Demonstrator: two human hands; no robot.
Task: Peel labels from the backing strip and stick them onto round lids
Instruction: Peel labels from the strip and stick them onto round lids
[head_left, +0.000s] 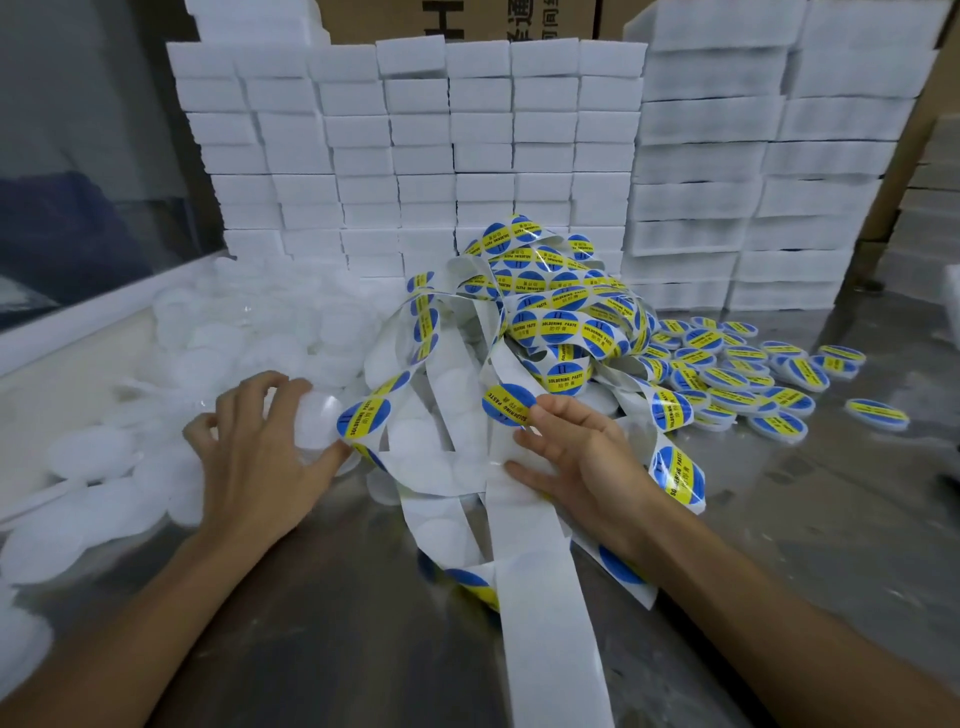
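A tangled white backing strip (524, 519) with round blue-and-yellow "soldering paste" labels lies heaped in the middle of the table. My left hand (249, 447) grips a plain white round lid (317, 426), thumb beside a label (363, 418) still on the strip. My right hand (576, 457) pinches another label (506, 405) at its edge between thumb and forefinger, while the other fingers rest on the bare strip. Several plain white lids (93, 452) lie piled to the left. Several labelled lids (737, 374) lie spread to the right.
Stacks of white foam blocks (415, 145) form a wall at the back, with cardboard boxes behind. A white ledge (78, 317) runs along the left edge. The metal tabletop (332, 613) shows between my forearms.
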